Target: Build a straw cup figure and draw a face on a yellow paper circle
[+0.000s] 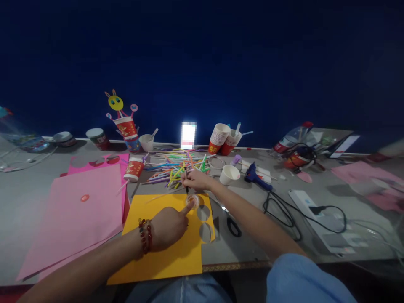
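With its index finger stretched out and the other fingers curled, my left hand (168, 229) presses a small, clear, ring-like round piece (192, 200) onto a yellow sheet of paper (164, 261). It wears a red beaded bracelet on the wrist. Just beyond the sheet's far edge, my right hand (196, 180) is closed around a black pen (187, 188), whose lower end points down beside the round piece. Two round holes (203, 213) are cut in the sheet's right side, grey table showing through them. What exactly the round piece is, I cannot tell.
Colourful straws (170, 168) lie behind my hands. Pink sheets (78, 219) cover the left. Scissors (233, 227) lie under my right forearm, near a blue glue gun (257, 176) and a power strip (318, 223). Paper cups (220, 136) and a cup figure (126, 126) stand behind.
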{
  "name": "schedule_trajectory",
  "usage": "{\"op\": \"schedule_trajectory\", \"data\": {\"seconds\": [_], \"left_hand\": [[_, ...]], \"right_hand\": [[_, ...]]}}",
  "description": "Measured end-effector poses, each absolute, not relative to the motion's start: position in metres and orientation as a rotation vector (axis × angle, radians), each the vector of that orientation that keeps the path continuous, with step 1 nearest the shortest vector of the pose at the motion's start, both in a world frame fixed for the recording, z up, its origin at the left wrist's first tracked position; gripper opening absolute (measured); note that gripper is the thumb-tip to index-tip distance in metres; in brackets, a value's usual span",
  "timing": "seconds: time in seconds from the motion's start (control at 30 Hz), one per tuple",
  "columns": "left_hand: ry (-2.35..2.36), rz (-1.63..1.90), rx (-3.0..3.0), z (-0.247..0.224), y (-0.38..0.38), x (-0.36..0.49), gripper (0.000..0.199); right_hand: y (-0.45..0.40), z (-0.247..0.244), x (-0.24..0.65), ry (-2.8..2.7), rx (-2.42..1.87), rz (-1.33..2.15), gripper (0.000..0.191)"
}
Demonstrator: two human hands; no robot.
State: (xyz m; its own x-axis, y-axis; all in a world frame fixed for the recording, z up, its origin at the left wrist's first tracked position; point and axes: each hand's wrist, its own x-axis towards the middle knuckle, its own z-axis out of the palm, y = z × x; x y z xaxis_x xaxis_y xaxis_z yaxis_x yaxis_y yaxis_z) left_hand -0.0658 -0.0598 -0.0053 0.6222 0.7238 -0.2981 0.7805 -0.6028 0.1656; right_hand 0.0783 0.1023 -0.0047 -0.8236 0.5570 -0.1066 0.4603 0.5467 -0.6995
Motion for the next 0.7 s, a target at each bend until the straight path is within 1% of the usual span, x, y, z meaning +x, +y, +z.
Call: {"op": "schedule_trajectory", "data": {"seconds": [0.13, 0.3, 0.43, 0.7], "left_hand": [[1.215, -0.394, 2.618, -0.004, -0.06, -0.064, 0.034], [1.282, -0.353, 2.547, -0.008, -0.06, -0.065, 0.043], [1.261, -0.288, 2.528, -0.012, -0.059, -0.067, 0.038], [1.236, -0.362, 2.581, -0.005, -0.058, -0.066, 0.038]], "right_hand": [[0.098, -0.005, 0.087, -2.558, -0.926, 1.121, 0.018], [0.093, -0.014, 0.105, -2.416, -1.029, 1.162, 0.016], [0.084, -0.023, 0.122, -2.302, -1.075, 1.162, 0.014], [0.056, -0.037, 0.149, -2.115, -1.117, 1.114, 0.01]]}}
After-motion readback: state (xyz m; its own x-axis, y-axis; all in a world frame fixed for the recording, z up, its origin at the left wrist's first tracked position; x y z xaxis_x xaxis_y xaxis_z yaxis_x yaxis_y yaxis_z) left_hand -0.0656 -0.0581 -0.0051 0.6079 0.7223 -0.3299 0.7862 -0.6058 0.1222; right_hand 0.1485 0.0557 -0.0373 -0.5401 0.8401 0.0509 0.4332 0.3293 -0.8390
